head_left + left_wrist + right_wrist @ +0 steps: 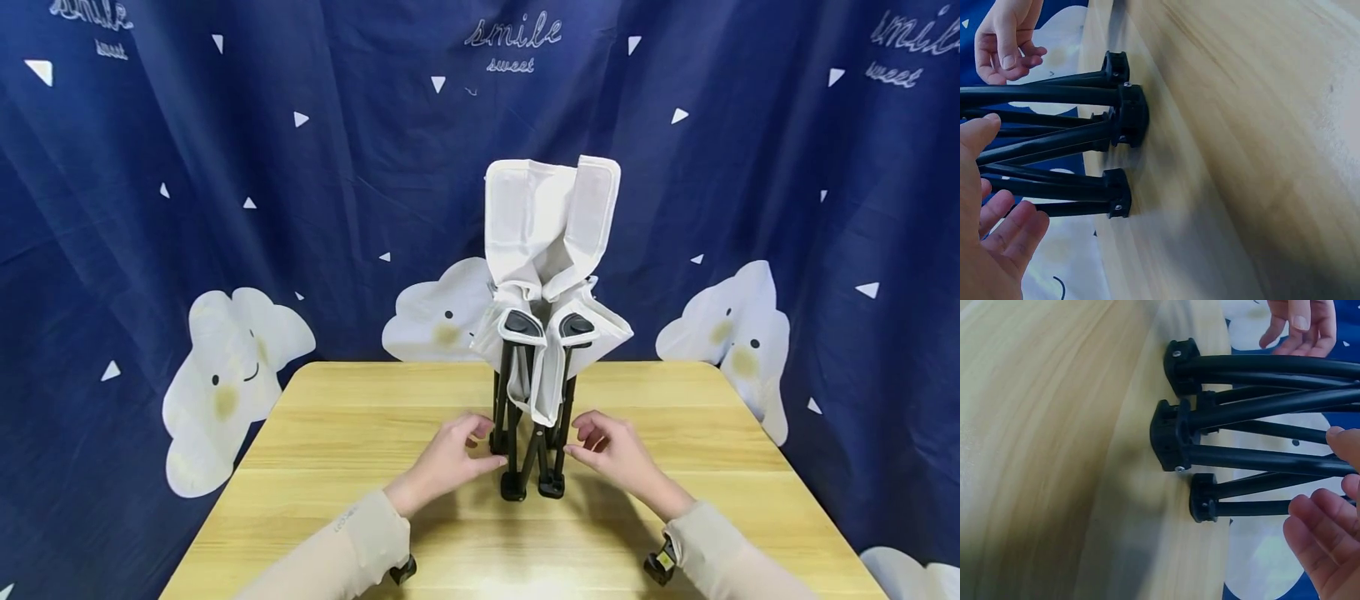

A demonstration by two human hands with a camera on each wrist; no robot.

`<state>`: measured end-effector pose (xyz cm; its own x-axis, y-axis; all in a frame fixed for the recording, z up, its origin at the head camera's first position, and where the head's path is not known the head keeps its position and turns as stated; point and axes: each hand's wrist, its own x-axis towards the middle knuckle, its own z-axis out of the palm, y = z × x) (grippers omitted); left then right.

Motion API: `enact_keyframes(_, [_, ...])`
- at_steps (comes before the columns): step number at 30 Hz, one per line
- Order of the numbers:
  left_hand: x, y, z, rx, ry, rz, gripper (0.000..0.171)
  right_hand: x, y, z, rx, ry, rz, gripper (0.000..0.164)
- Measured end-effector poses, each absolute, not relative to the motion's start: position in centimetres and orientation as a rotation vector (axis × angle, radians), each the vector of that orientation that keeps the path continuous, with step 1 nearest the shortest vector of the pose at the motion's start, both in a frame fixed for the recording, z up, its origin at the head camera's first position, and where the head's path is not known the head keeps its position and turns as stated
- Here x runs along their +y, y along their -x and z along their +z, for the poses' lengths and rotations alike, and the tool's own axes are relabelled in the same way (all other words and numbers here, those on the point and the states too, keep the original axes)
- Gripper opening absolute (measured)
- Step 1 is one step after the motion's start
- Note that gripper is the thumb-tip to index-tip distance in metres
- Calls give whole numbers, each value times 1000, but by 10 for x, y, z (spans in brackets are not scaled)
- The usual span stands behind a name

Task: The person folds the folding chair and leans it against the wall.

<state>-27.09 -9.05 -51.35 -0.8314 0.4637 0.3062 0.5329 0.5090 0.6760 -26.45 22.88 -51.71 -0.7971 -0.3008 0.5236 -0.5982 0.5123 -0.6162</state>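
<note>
A small folding chair (517,225) with white fabric and black tube legs stands upright, mostly folded, on the wooden table. Its two backrest panels rise at the top, and the seat cloth hangs in folds between the legs. Left of the legs is my left hand (450,458), its fingers loosely bent and the thumb close to a front leg. My right hand (615,454) mirrors it on the other side, thumb and fingertips right by the legs. Black plastic feet (1132,115) sit on the tabletop in the left wrist view. Neither hand grips a leg.
The light wooden table (337,433) reaches back to a dark blue curtain (360,150) printed with clouds and triangles. Black straps with devices (660,562) show at both wrists.
</note>
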Motion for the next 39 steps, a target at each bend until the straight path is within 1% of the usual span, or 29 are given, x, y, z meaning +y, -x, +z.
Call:
enact_keyframes(9, [-78,269,-520,-2784,817,-1219,67,224,267,-525,-2513,-625,1213,36])
enact_keyframes(11, [-75,268,-522,-2801,818,-1209,68,223,267,-525,-2516,-622,1219,35])
enact_keyframes(16, [-67,266,-528,-2804,840,-1213,72,220,270,-531,-2475,-676,1244,26])
enact_keyframes(21, [-60,265,-530,-2755,823,-1200,68,217,272,-536,-2451,-710,1261,21])
enact_keyframes(24, [-56,265,-529,-2718,817,-1201,63,215,272,-537,-2455,-705,1272,19])
enact_keyframes(29, [-50,265,-529,-2692,814,-1204,58,213,272,-539,-2428,-694,1262,19])
enact_keyframes(36, [-46,264,-531,-2717,769,-1125,72,209,276,-541,-2401,-657,1219,18])
enact_keyframes(39, [-45,265,-531,-2721,758,-1107,75,209,277,-540,-2408,-632,1230,18])
